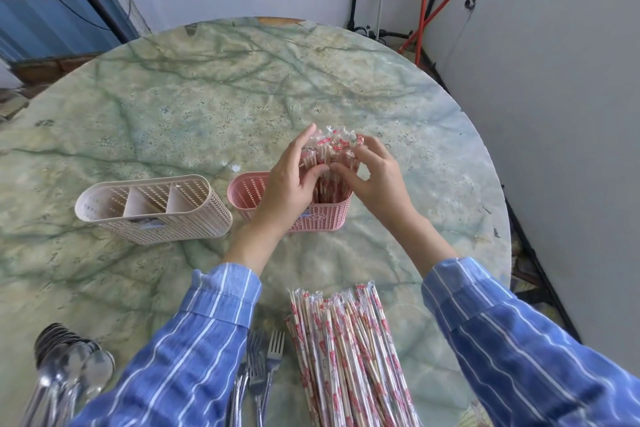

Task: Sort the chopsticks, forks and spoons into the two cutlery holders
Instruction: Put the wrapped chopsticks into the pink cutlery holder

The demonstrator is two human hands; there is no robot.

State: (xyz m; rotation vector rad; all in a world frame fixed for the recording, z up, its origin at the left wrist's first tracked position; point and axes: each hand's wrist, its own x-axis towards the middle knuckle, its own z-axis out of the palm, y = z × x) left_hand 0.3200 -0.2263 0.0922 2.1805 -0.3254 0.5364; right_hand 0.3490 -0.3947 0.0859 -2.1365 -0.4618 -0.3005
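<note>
Sorting under way: one chopstick bundle going into the pink holder (pixel 322 215) at frame centre.
Left hand (pixel 289 184) and right hand (pixel 375 180), fingers clamped on wrapped chopsticks (pixel 332 156); beige holder (pixel 152 208) appears empty; loose chopsticks (pixel 346 350), forks (pixel 263 371), spoons (pixel 69 367) wait along the bottom.

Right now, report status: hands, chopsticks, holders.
Both hands, left and right, closed on chopstick bundle standing in pink holder. Beige holder empty. Loose chopsticks, forks, spoons unsorted. Nothing in the way.

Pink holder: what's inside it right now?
Wrapped chopsticks stand upright in the pink holder, steadied by both hands. Its left part looks empty; the left hand covers the middle.
</note>
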